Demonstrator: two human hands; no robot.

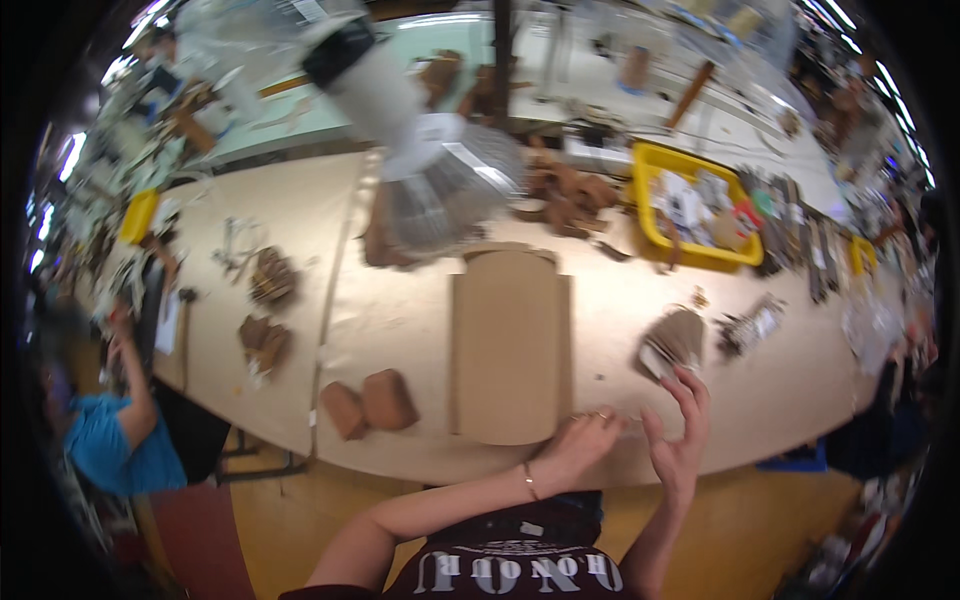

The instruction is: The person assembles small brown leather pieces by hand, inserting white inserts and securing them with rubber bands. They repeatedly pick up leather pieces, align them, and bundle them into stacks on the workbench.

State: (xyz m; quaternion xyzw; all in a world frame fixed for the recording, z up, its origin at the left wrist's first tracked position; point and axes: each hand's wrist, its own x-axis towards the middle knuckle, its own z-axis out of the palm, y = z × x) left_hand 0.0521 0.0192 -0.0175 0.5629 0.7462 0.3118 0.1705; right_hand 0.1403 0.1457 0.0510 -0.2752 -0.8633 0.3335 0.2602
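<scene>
My left hand [585, 443] is closed at the table's near edge, right of a brown cardboard panel [505, 345] with a rounded end. Something small and thin may be at its fingertips, too blurred to name. Just beside it my right hand [682, 440] is raised, thumb and fingers apart, with nothing visible in it. Beyond its fingertips lies a fanned stack of brown pieces [674, 338] with a pale lower edge. Two brown leather-like blocks [388, 400] sit to the left of the panel.
A lamp [440, 180] with a clear ribbed shade hangs over the table's far side. A yellow bin [697, 255] of small items stands at the far right, near brown scraps [565, 195] and a row of tools [810, 240]. Another person in blue [120, 440] works at the left.
</scene>
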